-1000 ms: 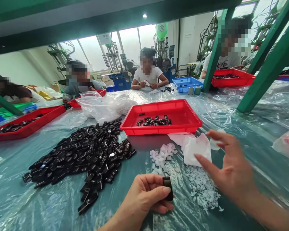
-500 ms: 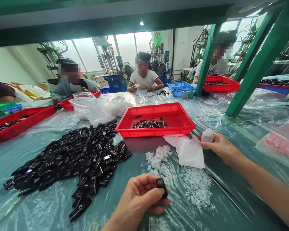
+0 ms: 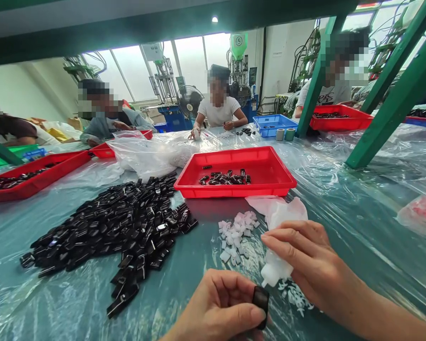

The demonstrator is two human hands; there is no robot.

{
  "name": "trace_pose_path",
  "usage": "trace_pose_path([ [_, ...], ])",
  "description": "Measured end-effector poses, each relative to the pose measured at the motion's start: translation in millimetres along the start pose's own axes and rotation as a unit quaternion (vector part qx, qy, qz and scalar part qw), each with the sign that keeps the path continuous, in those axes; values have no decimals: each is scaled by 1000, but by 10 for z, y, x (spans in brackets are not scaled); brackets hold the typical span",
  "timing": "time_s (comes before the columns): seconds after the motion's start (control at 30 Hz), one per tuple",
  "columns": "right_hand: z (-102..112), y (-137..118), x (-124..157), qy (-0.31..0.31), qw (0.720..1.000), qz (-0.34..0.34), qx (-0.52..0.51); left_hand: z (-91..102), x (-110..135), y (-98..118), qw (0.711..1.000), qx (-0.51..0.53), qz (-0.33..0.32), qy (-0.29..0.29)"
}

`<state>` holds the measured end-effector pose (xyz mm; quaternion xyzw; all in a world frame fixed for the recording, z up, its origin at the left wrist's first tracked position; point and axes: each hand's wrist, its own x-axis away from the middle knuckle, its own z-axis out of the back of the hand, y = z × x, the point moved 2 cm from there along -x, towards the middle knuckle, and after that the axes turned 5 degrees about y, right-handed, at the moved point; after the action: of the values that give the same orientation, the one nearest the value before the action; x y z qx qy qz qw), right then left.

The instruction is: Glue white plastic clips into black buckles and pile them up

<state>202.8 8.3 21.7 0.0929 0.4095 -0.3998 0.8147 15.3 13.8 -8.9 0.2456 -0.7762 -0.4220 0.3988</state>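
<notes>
My left hand (image 3: 223,308) pinches a small, glossy black plastic part (image 3: 260,303) between thumb and fingers near the bottom edge. My right hand (image 3: 315,270) is wrapped round a small white squeeze bottle (image 3: 274,271), tilted with its nozzle down, just above the black part and apart from it. Beneath the bottle lie tiny white pieces (image 3: 295,296), partly hidden by my right hand. Thin white square pieces (image 3: 236,232) form a loose pile beyond my left hand. A crumpled white sheet or bag (image 3: 291,208) lies behind my right hand.
A large heap of black parts (image 3: 102,227) spreads on the left of the plastic-covered table (image 3: 74,308). Ahead stands a red tray (image 3: 234,191) with several black parts inside. A green post (image 3: 386,99) rises at right. Several co-workers sit across the table and at the left.
My right hand has come left and nearer with the bottle, tipping its nozzle down by the black part. My left hand has shifted slightly right, still holding the part. The view has shifted a little.
</notes>
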Motion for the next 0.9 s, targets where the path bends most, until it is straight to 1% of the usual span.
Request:
trace_pose_path([
  [0.2,9,-25,26,21,1000,8,19,-18,7,12,1000,-8,23,9],
  [0.43,22,-68,72,21,998,42,37,-27,20,19,999,-26,42,18],
  [0.7,27,-64,75,16,998,47,34,-49,31,46,997,-29,56,44],
  [0.77,32,-52,74,10,998,49,32,-50,36,57,997,-21,55,42],
  [0.9,63,-38,51,8,998,57,17,-45,37,63,999,-14,49,19],
])
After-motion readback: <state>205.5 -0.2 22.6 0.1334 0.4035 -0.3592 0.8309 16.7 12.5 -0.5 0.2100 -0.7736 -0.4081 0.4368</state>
